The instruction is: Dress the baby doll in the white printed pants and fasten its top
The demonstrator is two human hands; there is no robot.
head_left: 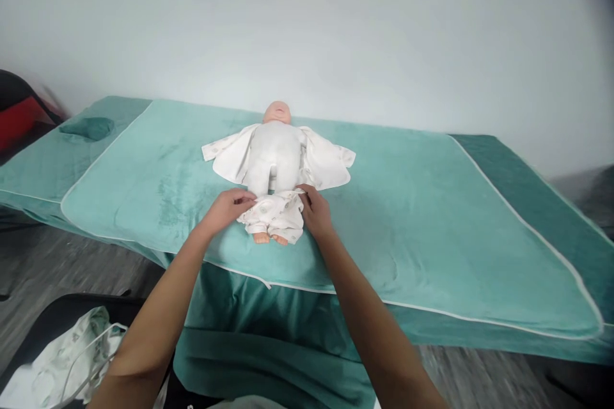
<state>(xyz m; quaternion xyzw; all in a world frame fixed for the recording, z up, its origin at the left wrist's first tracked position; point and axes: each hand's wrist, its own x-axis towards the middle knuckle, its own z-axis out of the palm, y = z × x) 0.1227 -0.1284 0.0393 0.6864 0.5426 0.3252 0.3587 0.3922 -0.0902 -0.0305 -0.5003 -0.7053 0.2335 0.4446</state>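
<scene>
A baby doll (275,150) with a white cloth body lies on its back, its head toward the wall and its feet toward me. White printed baby pants (273,214) are bunched around its lower legs, and the bare feet stick out below. My left hand (230,208) pinches the waistband at its left side. At the right side, my right hand (315,209) grips the same waistband between thumb and fingers. A white baby jacket (326,160) lies spread open under the doll, its sleeves out to both sides.
A green padded bed (407,223) with a white-piped cover runs along a white wall (336,45). White printed cloth (62,358) with a pale cord lies on a black chair at the lower left. Another chair with something red (16,121) stands at the far left.
</scene>
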